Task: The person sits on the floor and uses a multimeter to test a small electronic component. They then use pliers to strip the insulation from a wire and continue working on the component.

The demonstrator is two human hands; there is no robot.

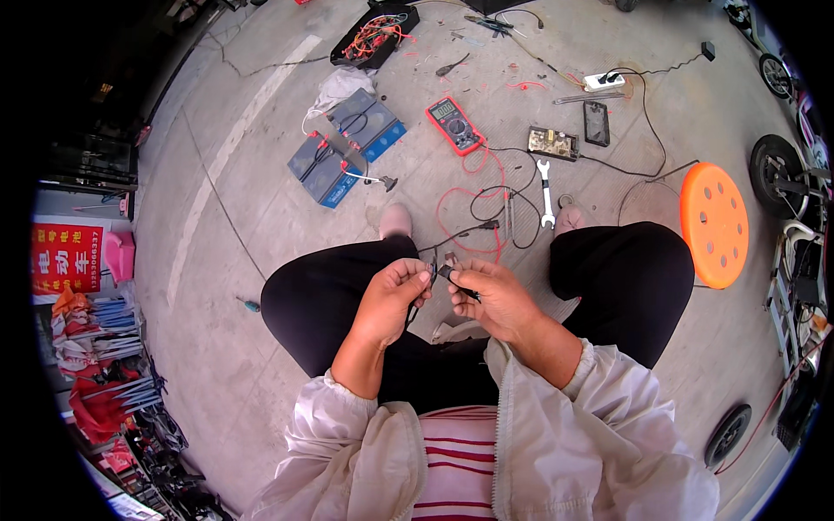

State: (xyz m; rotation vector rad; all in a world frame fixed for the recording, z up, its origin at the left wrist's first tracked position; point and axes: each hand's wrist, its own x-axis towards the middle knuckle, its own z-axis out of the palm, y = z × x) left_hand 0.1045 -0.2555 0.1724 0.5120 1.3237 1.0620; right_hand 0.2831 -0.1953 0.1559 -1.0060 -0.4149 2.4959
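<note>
Head view: hands (pixel 497 300) pinch black cables (pixel 446 272); black tray (pixel 392 51) holds tangled red wires (pixel 372 37).

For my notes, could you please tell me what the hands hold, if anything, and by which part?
The left hand pinches a thin black cord, the right hand a small black piece, perhaps a connector; which part is too small to tell.

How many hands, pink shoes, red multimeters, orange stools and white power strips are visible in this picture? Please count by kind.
Hands (left hand, right hand): 2
Pink shoes: 2
Red multimeter: 1
Orange stool: 1
White power strip: 1
Total: 7
</note>
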